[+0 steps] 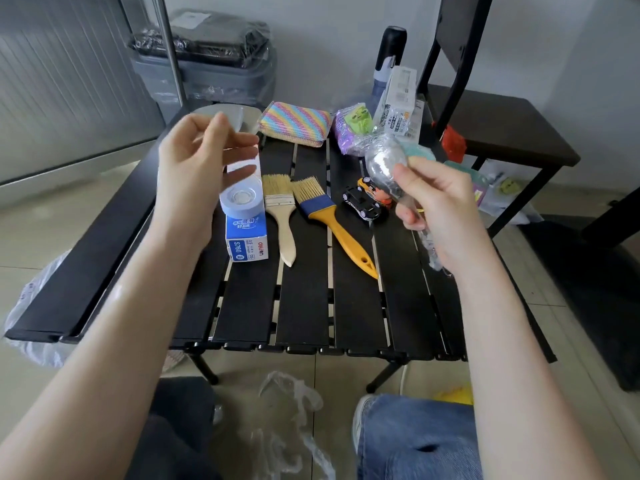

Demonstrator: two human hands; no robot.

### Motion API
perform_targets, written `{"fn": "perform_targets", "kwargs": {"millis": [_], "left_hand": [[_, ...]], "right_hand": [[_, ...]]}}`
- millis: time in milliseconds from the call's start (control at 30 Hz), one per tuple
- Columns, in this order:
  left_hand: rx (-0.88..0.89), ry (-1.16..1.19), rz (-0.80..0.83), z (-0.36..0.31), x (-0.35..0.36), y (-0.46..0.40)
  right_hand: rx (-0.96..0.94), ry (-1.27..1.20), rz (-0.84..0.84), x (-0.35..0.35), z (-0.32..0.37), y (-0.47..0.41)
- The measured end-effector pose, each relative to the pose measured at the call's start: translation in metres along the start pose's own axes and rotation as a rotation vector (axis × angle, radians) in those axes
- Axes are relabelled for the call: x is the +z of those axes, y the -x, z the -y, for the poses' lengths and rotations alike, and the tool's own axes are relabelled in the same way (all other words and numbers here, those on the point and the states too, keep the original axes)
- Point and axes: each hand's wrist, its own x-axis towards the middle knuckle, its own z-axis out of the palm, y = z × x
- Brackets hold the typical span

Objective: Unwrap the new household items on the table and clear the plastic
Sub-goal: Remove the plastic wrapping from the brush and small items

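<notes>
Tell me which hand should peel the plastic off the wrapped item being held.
Left, probably. The right hand already grips the plastic-wrapped item by its lower end, above the table. The left hand is raised alongside with fingers loosely spread and appears free to pull the wrap away.

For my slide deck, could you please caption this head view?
Right hand grips a plastic-wrapped item above a black slatted table while the left hand hovers open.

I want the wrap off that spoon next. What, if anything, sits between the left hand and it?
Nothing visible. The left hand hangs open in the air, and the wrapped spoon is held up by the right hand, with only open air above the table between them.
</notes>
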Motion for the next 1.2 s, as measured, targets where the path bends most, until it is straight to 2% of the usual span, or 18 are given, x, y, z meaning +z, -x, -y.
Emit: {"fn": "perform_targets", "kwargs": {"millis": [200, 267, 467, 633, 733, 833, 1033, 1100, 1200], "left_hand": [[-0.037, -0.177, 0.316, 0.016, 0.025, 0.018], [-0.054, -0.203, 0.366, 0.022, 0.031, 0.023], [0.037, -0.261, 0.215, 0.024, 0.033, 0.026], [0.173, -0.492, 0.205, 0.026, 0.03, 0.027], [0.097, -0.382, 0.258, 0.024, 0.032, 0.027], [0.051, -0.248, 0.253, 0.025, 0.032, 0.028], [0.054, -0.09, 0.235, 0.017, 0.034, 0.031], [0.127, -0.169, 0.234, 0.017, 0.034, 0.033], [0.249, -0.302, 0.207, 0.02, 0.034, 0.035]], "right_hand": [[0.0, -0.049, 0.174, 0.017, 0.001, 0.003], [0.004, -0.039, 0.206, 0.024, 0.002, 0.004], [-0.002, 0.035, 0.217, 0.03, 0.001, 0.004], [-0.091, 0.203, 0.072, 0.032, -0.008, -0.001], [-0.191, 0.384, -0.02, 0.035, -0.014, -0.004], [-0.254, 0.473, -0.036, 0.036, -0.015, -0.004], [-0.08, 0.215, 0.047, 0.033, -0.003, 0.0], [-0.051, 0.154, 0.05, 0.032, -0.002, 0.0], [-0.083, 0.205, 0.021, 0.034, -0.004, 0.001]]}}
